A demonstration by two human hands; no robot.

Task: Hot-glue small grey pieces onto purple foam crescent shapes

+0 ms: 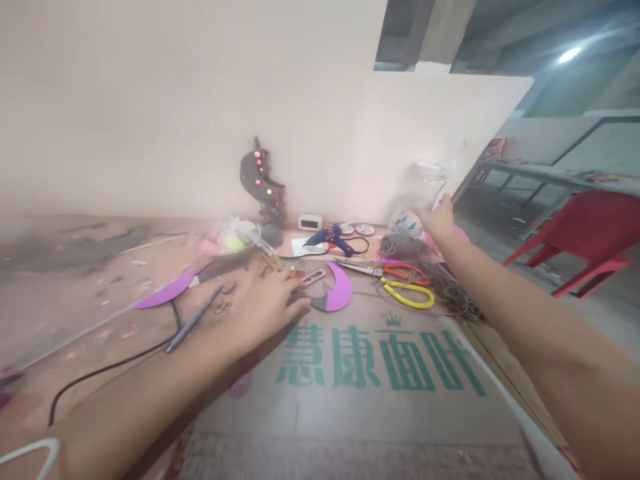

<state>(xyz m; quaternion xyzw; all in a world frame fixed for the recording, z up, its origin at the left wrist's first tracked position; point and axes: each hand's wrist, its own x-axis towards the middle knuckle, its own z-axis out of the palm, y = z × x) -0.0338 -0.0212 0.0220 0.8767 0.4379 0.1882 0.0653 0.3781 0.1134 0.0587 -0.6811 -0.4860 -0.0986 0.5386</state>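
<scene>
My left hand (263, 297) lies low over the table with its fingers spread, holding nothing. Near its fingertips are a pink-handled small tool (313, 276) and a purple crescent piece (341, 288) with a grey part. Further off to the right, my right hand (441, 219) is closed around the side of a clear bottle (424, 190) with a white lid; blur softens its fingers. Below that hand sits a ball of grey yarn (400, 245). Yellow-handled scissors (410, 293) and an orange-handled tool (407, 272) lie between the hands.
A blue glue gun (333, 239) lies by a small white clock (310, 222). A dark crescent ornament with coloured beads (257, 175) stands against the wall. A pen (193, 321), a black cord (115, 367) and another purple piece (167, 292) are left. A red chair (585, 230) stands right.
</scene>
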